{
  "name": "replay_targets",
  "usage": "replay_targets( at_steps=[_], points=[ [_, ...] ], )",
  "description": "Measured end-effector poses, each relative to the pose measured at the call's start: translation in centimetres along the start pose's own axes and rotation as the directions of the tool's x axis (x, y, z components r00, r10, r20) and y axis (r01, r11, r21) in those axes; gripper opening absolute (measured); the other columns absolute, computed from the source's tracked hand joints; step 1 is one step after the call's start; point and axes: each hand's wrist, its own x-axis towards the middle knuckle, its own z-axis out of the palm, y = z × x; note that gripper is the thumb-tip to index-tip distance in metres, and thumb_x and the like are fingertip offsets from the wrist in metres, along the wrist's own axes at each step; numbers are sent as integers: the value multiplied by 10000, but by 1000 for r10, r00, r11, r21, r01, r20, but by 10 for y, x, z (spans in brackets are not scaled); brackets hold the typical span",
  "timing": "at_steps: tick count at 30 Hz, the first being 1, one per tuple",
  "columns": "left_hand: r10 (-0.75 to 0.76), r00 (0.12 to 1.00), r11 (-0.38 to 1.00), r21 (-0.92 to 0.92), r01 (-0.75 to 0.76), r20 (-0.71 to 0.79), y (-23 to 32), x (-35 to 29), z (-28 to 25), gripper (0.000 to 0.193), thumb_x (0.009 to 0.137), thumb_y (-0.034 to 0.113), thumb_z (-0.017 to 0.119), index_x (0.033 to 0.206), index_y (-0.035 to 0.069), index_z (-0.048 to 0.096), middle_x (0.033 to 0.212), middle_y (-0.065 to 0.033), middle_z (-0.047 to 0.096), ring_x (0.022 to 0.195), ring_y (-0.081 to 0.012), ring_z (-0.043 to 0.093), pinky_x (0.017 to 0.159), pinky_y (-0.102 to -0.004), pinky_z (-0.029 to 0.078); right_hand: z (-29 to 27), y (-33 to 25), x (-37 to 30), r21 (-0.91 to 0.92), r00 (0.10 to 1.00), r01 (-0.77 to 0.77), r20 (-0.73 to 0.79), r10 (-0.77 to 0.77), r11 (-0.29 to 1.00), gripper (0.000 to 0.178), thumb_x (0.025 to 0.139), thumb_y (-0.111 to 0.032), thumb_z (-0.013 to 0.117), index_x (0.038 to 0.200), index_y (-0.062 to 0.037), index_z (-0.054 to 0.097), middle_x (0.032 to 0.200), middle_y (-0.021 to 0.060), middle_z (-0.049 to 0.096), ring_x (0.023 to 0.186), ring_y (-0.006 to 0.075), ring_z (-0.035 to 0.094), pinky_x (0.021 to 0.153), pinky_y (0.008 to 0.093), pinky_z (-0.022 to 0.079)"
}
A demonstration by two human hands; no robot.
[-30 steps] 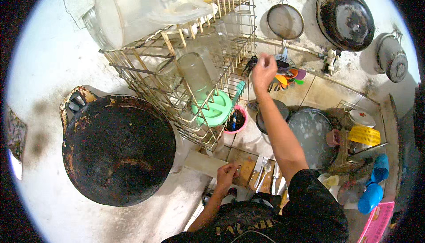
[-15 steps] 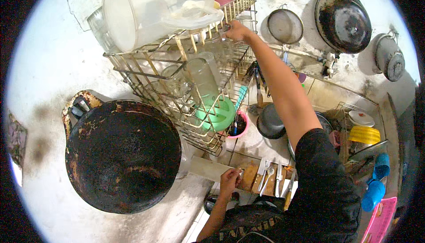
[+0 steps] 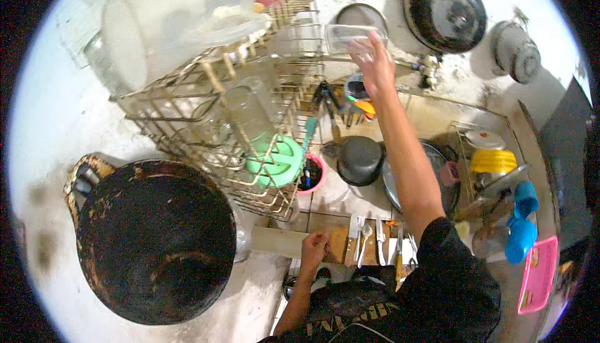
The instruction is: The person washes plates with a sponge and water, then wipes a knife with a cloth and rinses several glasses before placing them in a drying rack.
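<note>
Raised in front of the wall, my right hand point(image 3: 377, 71) grips a clear drinking glass point(image 3: 345, 39), tilted on its side and partly blurred. To its left stands a rusty wire dish rack point(image 3: 206, 96) with several upturned glasses point(image 3: 247, 110) and a green plastic dish point(image 3: 275, 162) in it. Low in the middle, my left hand point(image 3: 314, 249) has its fingers curled closed beside a wooden board point(image 3: 338, 242); what they hold, if anything, is hidden. On the board and just right of it lie a fork point(image 3: 356, 227), a spoon point(image 3: 365, 243) and knives point(image 3: 380, 241).
A large translucent container point(image 3: 169, 24) lies atop the rack. The big black wok point(image 3: 156, 243) hangs at left, another blackened pan point(image 3: 445, 12) at upper right. Along the counter are a black pot point(image 3: 360, 160), a pink cup point(image 3: 320, 174), a yellow basket point(image 3: 494, 161) and blue cups point(image 3: 520, 240).
My right hand has drawn away from the rack to the right, bringing the clear glass out with it. My left hand stays near the board. The whole view has shifted.
</note>
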Motion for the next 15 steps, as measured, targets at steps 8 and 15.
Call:
replay_targets(
  at_steps=[8, 15],
  points=[
    [45, 963, 992, 101, -74, 265, 16, 25, 27, 183, 892, 223, 564, 925, 50, 616, 678, 3, 567, 569, -45, 487, 493, -183, 371, -146, -85, -222, 209, 894, 60, -446, 40, 976, 407, 860, -406, 567, 1073, -67, 491, 1138, 127, 538, 1107, 267, 498, 1022, 444, 351],
    [-82, 916, 969, 247, -19, 393, 17, 6, 59, 200, 897, 242, 557, 852, 56, 614, 653, 10, 550, 563, -52, 483, 484, -186, 363, -192, -184, -469, 37, 476, 399, -863, -172, 916, 493, 818, -425, 623, 1123, -69, 470, 1156, 133, 526, 1018, 275, 541, 928, 395, 450]
  ],
)
